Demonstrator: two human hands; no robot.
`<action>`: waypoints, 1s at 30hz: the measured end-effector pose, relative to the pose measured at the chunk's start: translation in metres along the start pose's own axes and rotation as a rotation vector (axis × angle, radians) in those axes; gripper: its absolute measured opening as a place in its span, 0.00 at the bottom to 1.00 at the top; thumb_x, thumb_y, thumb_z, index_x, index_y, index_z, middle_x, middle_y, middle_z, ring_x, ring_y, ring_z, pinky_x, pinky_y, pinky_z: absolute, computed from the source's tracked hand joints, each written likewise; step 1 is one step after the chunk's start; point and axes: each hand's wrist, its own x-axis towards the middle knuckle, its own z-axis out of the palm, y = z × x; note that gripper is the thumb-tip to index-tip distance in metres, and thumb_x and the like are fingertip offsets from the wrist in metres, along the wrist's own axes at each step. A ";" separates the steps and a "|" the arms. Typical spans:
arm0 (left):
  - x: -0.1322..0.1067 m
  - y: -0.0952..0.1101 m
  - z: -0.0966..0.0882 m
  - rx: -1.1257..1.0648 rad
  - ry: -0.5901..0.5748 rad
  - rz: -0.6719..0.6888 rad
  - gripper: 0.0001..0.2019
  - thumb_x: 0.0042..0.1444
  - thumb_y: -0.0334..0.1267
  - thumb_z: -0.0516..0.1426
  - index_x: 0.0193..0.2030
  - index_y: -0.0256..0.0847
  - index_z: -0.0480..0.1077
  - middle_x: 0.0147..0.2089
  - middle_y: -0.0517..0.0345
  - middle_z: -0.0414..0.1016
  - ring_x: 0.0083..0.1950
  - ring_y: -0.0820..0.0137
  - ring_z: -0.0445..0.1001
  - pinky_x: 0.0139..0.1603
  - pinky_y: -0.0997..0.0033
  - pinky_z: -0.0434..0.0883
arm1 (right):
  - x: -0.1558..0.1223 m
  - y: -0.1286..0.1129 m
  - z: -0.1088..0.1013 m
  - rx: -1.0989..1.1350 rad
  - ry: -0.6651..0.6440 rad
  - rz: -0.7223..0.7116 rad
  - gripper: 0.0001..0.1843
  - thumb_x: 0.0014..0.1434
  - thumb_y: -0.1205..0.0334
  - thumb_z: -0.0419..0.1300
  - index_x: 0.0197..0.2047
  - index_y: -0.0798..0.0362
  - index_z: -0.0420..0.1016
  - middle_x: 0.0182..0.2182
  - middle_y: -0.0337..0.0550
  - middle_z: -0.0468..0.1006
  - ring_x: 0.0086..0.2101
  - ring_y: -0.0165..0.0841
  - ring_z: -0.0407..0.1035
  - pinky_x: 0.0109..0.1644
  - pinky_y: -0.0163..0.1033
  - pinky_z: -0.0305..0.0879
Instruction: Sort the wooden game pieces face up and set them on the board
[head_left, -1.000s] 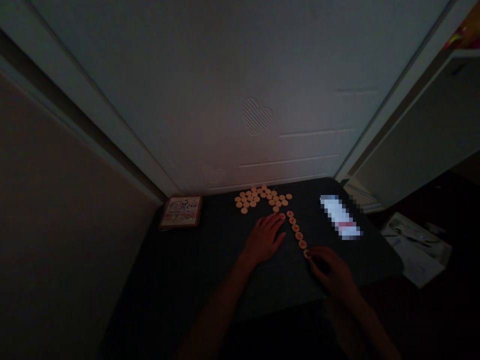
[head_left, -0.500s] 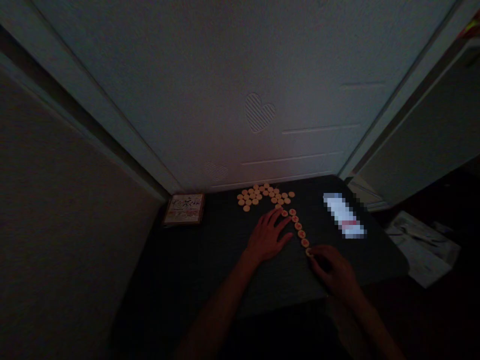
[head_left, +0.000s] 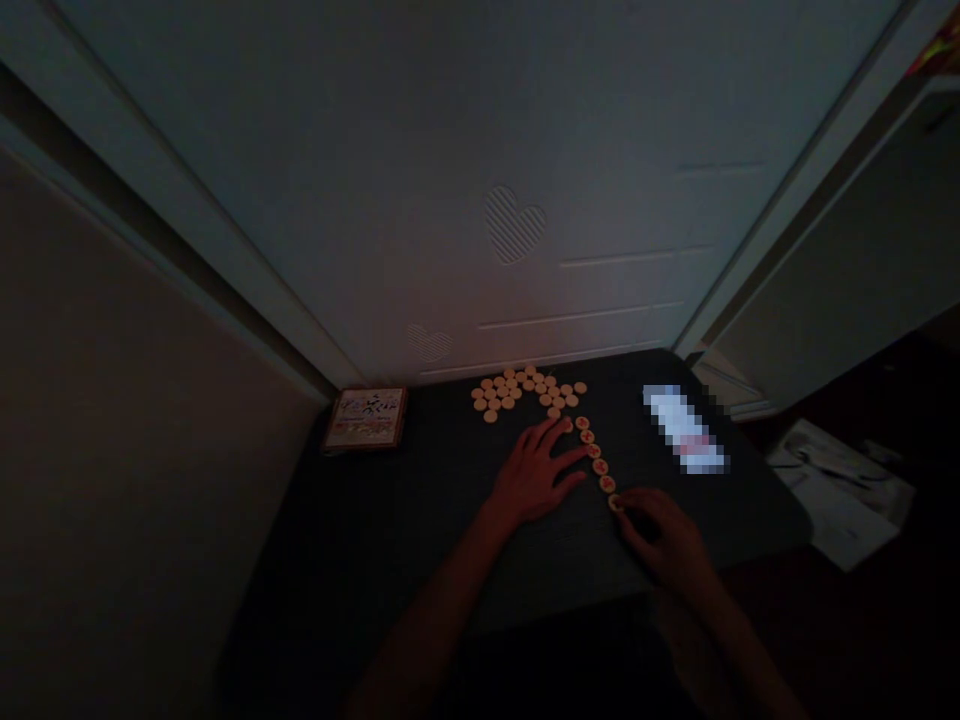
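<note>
On a dark table [head_left: 420, 520] lies a cluster of several round pale wooden game discs [head_left: 525, 390] near the far edge. A slanted row of several discs with red marks [head_left: 596, 458] runs from the cluster toward me. My left hand [head_left: 538, 470] lies flat, fingers spread, just left of that row, fingertips beside its upper discs. My right hand [head_left: 664, 535] is curled at the row's near end, fingertips on the last disc [head_left: 615, 503]. The room is very dim.
A small square box with a printed lid [head_left: 365, 418] sits at the table's far left corner. A blurred white item [head_left: 685, 430] lies at the right. A pale wall panel with heart marks [head_left: 514, 225] stands behind; a white object [head_left: 840, 490] lies off the right edge.
My left hand has edged slightly toward the row, fingers spreading. My right hand stays at the row's near end. The view has shifted a little.
</note>
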 end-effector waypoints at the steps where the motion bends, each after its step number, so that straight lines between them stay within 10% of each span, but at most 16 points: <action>1: 0.000 0.000 0.000 -0.001 0.000 0.004 0.22 0.68 0.52 0.53 0.68 0.61 0.65 0.76 0.60 0.53 0.76 0.55 0.51 0.72 0.42 0.57 | 0.000 0.000 0.000 0.000 0.000 0.000 0.10 0.65 0.59 0.61 0.49 0.45 0.78 0.45 0.45 0.81 0.45 0.41 0.76 0.49 0.47 0.75; 30: -0.005 0.010 0.000 -0.047 -0.033 0.102 0.27 0.64 0.58 0.56 0.67 0.55 0.66 0.77 0.56 0.51 0.77 0.55 0.47 0.75 0.44 0.51 | 0.000 0.001 0.000 -0.014 -0.007 0.030 0.11 0.66 0.55 0.61 0.50 0.45 0.78 0.45 0.46 0.82 0.45 0.41 0.77 0.49 0.47 0.76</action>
